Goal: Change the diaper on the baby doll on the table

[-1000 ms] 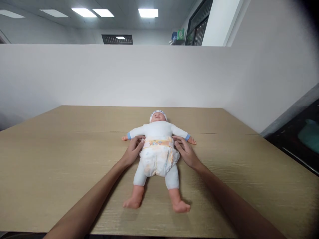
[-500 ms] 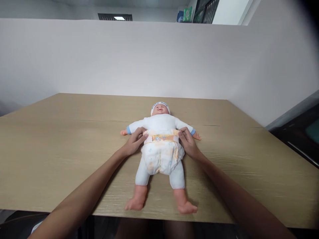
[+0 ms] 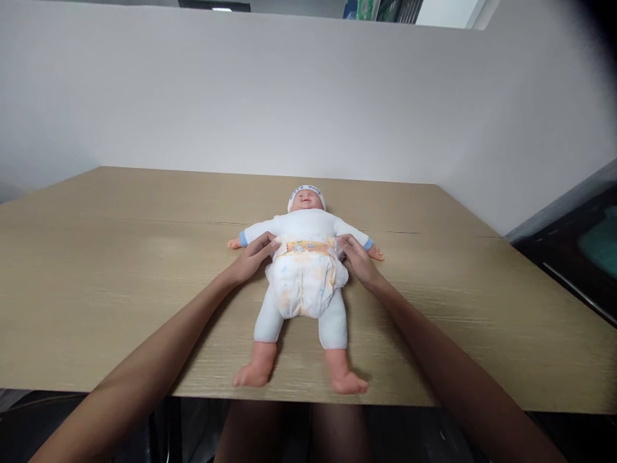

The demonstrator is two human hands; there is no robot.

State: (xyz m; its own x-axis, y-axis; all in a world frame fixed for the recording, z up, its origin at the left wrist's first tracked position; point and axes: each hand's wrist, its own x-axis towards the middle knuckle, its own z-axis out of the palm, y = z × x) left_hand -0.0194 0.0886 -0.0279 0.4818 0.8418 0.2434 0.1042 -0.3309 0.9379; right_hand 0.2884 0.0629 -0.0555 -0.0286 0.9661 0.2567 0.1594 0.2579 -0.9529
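A baby doll [image 3: 308,222] in a white suit with blue cuffs and a white printed cap lies on its back, feet toward me and arms spread. Around its hips is a white diaper [image 3: 301,283] with a decorated orange band across the front of the waist. My left hand [image 3: 258,251] pinches the diaper's waist edge at the left side. At the opposite side, my right hand [image 3: 355,254] has its fingers closed on the waist edge; some fingertips are hidden there.
The doll rests on a wide wooden table [image 3: 144,283], its feet close to the front edge. A pale wall [image 3: 270,96] rises behind the table. To the right is a dark object with a greenish panel [image 3: 600,247].
The view has tilted down, so the table and doll sit higher in the picture. Both hands stay at the diaper's waist, with only slight finger shifts.
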